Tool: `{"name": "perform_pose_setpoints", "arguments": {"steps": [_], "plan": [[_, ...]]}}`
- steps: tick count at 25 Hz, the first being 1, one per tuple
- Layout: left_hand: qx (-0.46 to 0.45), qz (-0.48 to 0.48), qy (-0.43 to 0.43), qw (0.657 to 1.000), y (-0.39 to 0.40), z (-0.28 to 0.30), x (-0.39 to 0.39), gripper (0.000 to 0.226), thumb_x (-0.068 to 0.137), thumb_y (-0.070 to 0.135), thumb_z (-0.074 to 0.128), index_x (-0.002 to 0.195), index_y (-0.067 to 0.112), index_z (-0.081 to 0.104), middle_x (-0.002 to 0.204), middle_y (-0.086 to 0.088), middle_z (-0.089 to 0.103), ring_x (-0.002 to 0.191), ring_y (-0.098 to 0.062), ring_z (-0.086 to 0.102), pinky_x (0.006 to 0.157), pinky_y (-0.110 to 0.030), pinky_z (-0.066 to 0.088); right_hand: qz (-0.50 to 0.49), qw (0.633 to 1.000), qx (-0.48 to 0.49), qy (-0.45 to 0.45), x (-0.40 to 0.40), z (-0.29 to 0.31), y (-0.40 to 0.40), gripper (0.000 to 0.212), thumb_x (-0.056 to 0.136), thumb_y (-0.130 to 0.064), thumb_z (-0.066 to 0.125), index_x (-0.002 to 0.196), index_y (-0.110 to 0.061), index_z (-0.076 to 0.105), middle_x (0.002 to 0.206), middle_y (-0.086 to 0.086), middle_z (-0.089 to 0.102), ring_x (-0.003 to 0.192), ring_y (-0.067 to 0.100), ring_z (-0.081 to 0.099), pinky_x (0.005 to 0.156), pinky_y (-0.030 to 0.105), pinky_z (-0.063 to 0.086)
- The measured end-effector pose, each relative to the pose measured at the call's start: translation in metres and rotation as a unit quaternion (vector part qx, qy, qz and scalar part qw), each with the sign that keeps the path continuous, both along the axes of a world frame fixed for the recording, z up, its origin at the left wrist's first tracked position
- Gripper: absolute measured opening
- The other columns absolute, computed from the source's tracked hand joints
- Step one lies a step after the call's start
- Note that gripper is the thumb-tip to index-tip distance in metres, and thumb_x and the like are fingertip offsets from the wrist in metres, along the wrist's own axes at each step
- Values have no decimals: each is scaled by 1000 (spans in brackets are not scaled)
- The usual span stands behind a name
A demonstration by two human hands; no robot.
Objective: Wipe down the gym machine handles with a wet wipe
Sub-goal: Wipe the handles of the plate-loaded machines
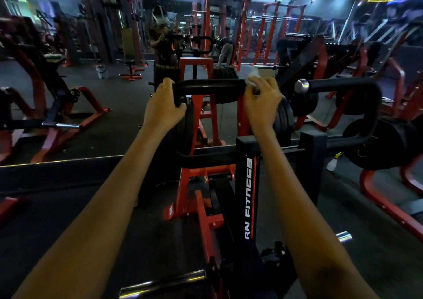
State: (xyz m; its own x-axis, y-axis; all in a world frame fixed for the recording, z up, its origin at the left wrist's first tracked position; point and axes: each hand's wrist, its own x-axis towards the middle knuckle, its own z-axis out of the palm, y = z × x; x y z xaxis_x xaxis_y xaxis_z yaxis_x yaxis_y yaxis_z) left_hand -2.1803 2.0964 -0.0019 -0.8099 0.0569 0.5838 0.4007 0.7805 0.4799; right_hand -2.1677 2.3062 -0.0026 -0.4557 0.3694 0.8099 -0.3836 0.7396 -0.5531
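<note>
A black curved handle [208,86] of a red and black gym machine runs across the middle of the view. My left hand [163,106] grips its left bend, with the fingers curled over the top. My right hand [263,101] wraps the handle's right end, holding a white wet wipe [251,79] against the bar; part of the wipe sticks out above my fingers. A second black handle [343,84] with a chrome end cap stands to the right, untouched.
The machine's black upright [248,184] marked "RW FITNESS" stands between my forearms. Black weight plates [380,145] hang at the right. A white spray bottle [333,161] lies on the floor behind. A wall mirror ahead reflects racks and a person.
</note>
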Motion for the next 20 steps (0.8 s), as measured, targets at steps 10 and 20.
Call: {"name": "perform_pose_setpoints", "arguments": {"steps": [10,20], "plan": [[-2,5,13,1000,1,0,1,43,85,16,64,122,8,41,118,-11,53,102,-24,57,75,-28,43,-4,999,30,-18,2,2,9,18,90,-8,54,101,-6,68,90,9,57,75,9,49,65,4,35],[1,16,-2,1000,3,2,3,43,86,16,63,122,8,41,119,-12,52,103,-24,55,74,-28,42,109,992,56,4,9,5,-40,16,89,3,52,95,3,68,84,11,52,69,-6,39,71,-2,36]]}}
